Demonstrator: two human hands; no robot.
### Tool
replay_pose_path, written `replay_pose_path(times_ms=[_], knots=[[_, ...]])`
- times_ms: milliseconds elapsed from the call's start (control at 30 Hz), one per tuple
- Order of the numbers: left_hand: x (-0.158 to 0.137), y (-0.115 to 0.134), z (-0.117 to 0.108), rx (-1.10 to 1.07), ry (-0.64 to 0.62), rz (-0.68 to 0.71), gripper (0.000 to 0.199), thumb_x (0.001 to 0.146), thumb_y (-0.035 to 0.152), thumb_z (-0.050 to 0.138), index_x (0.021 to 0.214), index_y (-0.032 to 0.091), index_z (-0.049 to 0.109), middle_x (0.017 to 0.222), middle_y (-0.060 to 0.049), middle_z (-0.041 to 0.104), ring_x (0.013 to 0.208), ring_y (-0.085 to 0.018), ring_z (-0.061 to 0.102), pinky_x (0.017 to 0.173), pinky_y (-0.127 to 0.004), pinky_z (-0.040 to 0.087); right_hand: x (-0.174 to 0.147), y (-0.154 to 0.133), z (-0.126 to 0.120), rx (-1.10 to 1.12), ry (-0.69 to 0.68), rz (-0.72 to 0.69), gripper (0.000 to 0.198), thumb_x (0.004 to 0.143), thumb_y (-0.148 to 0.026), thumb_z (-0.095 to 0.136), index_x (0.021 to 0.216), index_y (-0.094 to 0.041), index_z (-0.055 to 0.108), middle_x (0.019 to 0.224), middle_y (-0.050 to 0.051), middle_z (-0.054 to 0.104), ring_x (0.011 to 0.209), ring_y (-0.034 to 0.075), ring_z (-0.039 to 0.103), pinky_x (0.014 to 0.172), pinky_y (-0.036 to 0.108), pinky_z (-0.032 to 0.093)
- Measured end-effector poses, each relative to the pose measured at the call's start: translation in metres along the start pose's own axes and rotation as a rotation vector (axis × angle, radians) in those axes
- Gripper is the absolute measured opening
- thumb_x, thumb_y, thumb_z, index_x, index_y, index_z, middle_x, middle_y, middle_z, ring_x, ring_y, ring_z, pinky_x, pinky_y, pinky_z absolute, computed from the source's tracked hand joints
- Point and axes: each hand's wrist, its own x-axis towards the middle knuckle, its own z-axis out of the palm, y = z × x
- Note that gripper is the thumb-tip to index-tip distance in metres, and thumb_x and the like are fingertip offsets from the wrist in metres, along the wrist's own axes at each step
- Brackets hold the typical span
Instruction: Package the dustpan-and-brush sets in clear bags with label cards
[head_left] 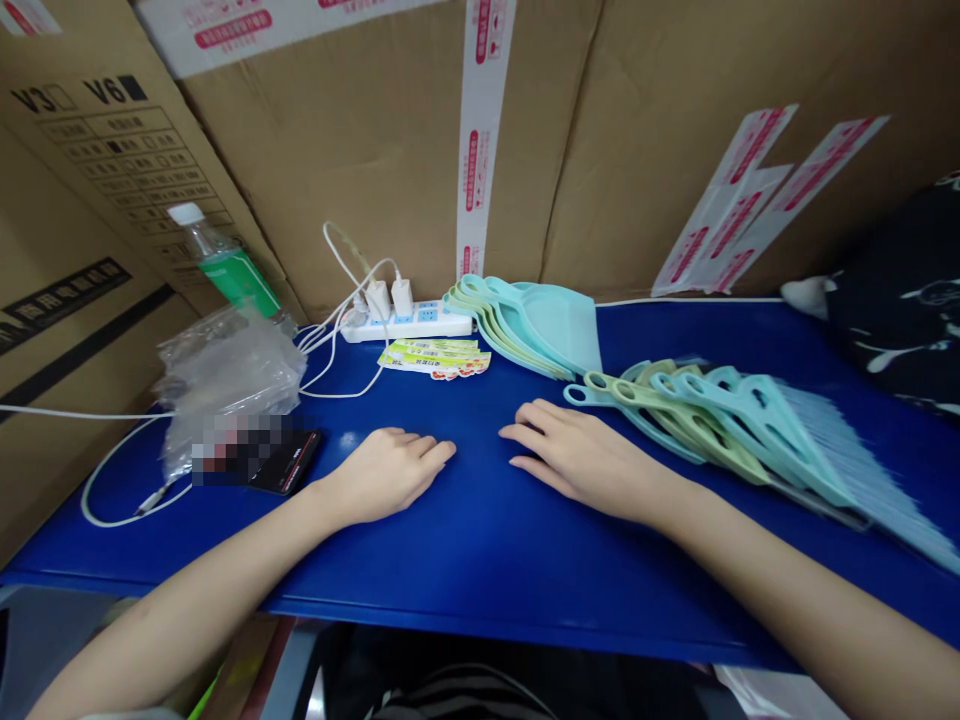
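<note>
Left grip (390, 477) curled, contents unseen; right grip (581, 453) part-open, empty; blue tabletop (480, 540) between, front edge (480, 626) nearby.

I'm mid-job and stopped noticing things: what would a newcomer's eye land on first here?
First, the bright blue table, with the left hand and right hand apart from each other near its middle. Next, the pale blue and green dustpans stacked at the back, and the heap of brushes to the right. Then the green-labelled bottle at the back left, against tall cardboard.
</note>
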Motion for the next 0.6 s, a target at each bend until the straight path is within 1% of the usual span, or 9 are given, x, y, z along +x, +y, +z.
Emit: replay_pose_path(times_ms=[67,133,267,333,400,467,533,600], knots=[[0.0008,0.0001,-0.001,0.006,0.0,0.001,0.022,0.099,0.018,0.036,0.101,0.015,0.058,0.076,-0.002,0.065,0.065,-0.017,0.064,0.06,-0.028,0.049,-0.0002,0.0007,-0.0013,0.005,-0.003,0.007,0.02,0.095,-0.024,0.048,0.098,-0.014,0.065,0.097,0.013,0.064,0.086,0.024,0.062,0.073,0.037,0.054],[0.0014,0.0003,-0.0021,0.016,-0.003,-0.006,0.022,0.098,0.018,0.037,0.104,0.015,0.058,0.083,-0.005,0.065,0.073,-0.018,0.065,0.065,-0.029,0.051,-0.0006,0.0015,-0.0023,0.001,-0.007,0.018,0.022,0.096,-0.026,0.047,0.101,-0.015,0.065,0.103,0.014,0.065,0.091,0.025,0.062,0.078,0.039,0.054],[0.0014,0.001,-0.0025,0.005,0.027,-0.025,0.031,0.097,0.015,0.037,0.124,0.014,0.051,0.102,-0.01,0.065,0.092,-0.022,0.065,0.078,-0.035,0.054,-0.0021,0.0022,-0.003,-0.002,-0.008,0.044,0.034,0.097,-0.03,0.046,0.124,-0.012,0.057,0.112,0.016,0.065,0.097,0.027,0.063,0.081,0.042,0.054],[0.0008,0.0011,-0.0021,-0.006,0.034,-0.03,0.034,0.097,0.014,0.037,0.128,0.014,0.05,0.108,-0.012,0.063,0.098,-0.022,0.064,0.082,-0.037,0.054,-0.0027,0.0024,-0.0028,0.004,-0.015,0.044,0.04,0.097,-0.031,0.045,0.131,-0.011,0.052,0.113,0.016,0.065,0.098,0.028,0.063,0.08,0.042,0.054],[0.0003,0.0011,-0.0018,-0.008,0.011,-0.027,0.033,0.096,0.014,0.037,0.125,0.017,0.053,0.11,-0.012,0.062,0.099,-0.023,0.063,0.083,-0.038,0.054,-0.0027,0.0031,-0.0026,0.001,-0.029,0.041,0.038,0.097,-0.031,0.045,0.13,-0.013,0.053,0.109,0.015,0.066,0.096,0.027,0.063,0.079,0.042,0.054],[0.0004,0.0009,-0.002,-0.007,-0.022,-0.021,0.032,0.095,0.013,0.038,0.121,0.019,0.056,0.111,-0.011,0.062,0.1,-0.023,0.062,0.084,-0.038,0.053,-0.0025,0.0041,-0.0023,0.004,-0.047,0.036,0.033,0.097,-0.031,0.045,0.121,-0.014,0.059,0.103,0.014,0.067,0.092,0.027,0.063,0.078,0.042,0.054],[0.001,0.0008,-0.0024,-0.013,-0.031,-0.021,0.031,0.095,0.013,0.039,0.119,0.018,0.057,0.108,-0.011,0.063,0.099,-0.022,0.062,0.084,-0.038,0.053,-0.0023,0.0052,-0.0021,0.017,-0.055,0.025,0.029,0.097,-0.032,0.047,0.112,-0.014,0.064,0.099,0.013,0.067,0.091,0.026,0.062,0.078,0.041,0.053],[0.0016,0.0009,-0.0029,-0.022,-0.028,-0.023,0.03,0.096,0.014,0.039,0.12,0.016,0.057,0.104,-0.01,0.064,0.095,-0.022,0.063,0.082,-0.037,0.052,-0.0021,0.0056,-0.0022,0.032,-0.056,0.018,0.028,0.096,-0.031,0.048,0.11,-0.013,0.065,0.099,0.013,0.067,0.092,0.026,0.061,0.078,0.041,0.053]])
